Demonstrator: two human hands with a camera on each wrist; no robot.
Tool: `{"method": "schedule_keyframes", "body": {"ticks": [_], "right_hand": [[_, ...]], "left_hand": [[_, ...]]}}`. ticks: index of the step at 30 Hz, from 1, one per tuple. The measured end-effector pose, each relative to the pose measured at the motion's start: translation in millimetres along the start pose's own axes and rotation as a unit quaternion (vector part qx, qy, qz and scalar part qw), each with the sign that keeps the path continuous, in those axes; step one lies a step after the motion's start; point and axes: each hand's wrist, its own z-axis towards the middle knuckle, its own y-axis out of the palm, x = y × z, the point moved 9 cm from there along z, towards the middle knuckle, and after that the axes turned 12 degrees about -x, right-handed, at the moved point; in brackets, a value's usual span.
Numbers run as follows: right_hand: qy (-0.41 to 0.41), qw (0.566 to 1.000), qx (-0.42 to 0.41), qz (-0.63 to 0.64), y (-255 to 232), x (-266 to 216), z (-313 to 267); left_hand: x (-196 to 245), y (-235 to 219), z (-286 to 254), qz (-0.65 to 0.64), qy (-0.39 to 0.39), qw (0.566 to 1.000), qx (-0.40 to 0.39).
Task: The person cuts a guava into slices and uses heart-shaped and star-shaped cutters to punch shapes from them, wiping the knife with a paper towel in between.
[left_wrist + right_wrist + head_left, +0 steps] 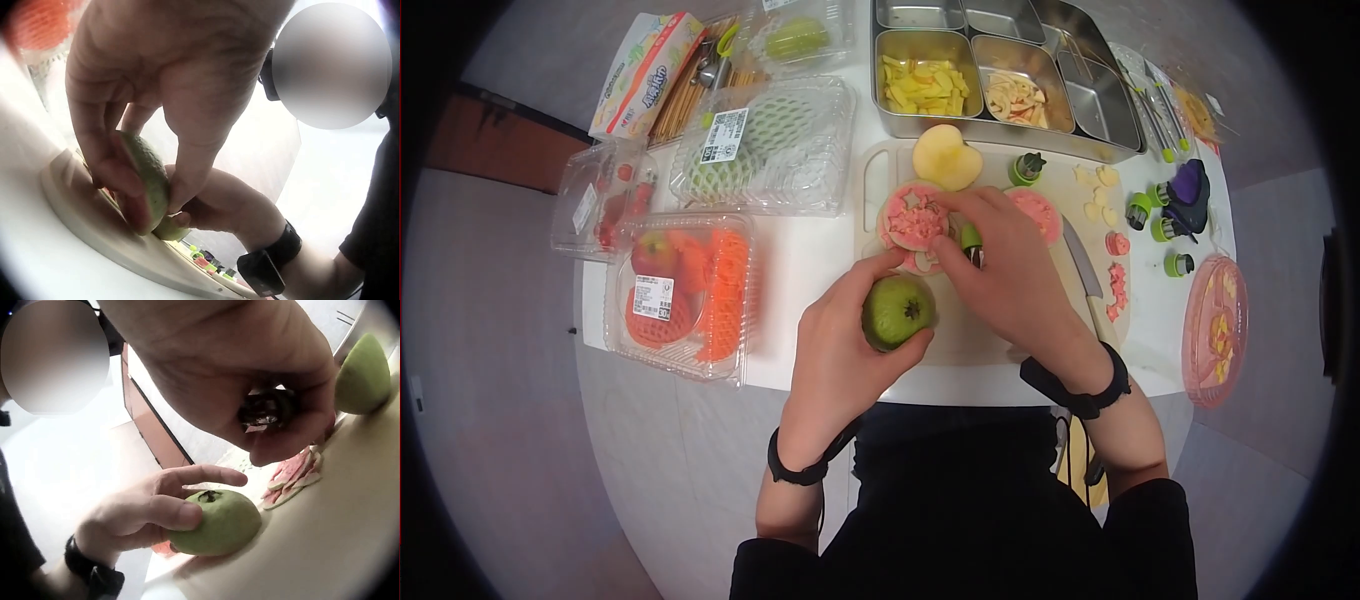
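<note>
My left hand (840, 325) grips a green guava piece (897, 312) low over the near side of the cutting board (980, 340); its pink cut face shows in the left wrist view (134, 206). My right hand (1015, 270) is curled round a small metal cutter with a green rim (971, 240), seen as a dark metal ring (269, 409) inside the fingers in the right wrist view. Its thumb and index finger are at the stacked pink guava slices (912, 215) with cut-out holes. A halved apple (946, 158) lies just behind them.
A knife (1085, 262), another guava piece (1036, 212) and small cut shapes (1097, 195) lie on the board's right. Behind stands a steel tray (1000, 130) with cut fruit. Plastic fruit boxes (765, 150) stand left; several green cutters (1165, 228) and a pink container (1215, 330) are right.
</note>
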Motion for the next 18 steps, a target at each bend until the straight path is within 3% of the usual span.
{"method": "schedule_keyframes", "body": {"ticks": [7,10,18], "right_hand": [[0.037,0.996,-0.076,0.009,5,-2,-17],[0.008,0.999,-0.031,-0.025,-6,-10,-22],[0.095,0.989,-0.065,0.093,-22,2,-59]], "left_hand": [[0,2,1,-0.024,-0.003,1.0,-0.004],[2,7,3,-0.013,0.018,1.0,-0.002],[15,8,4,0.025,0.038,0.999,0.004]]}}
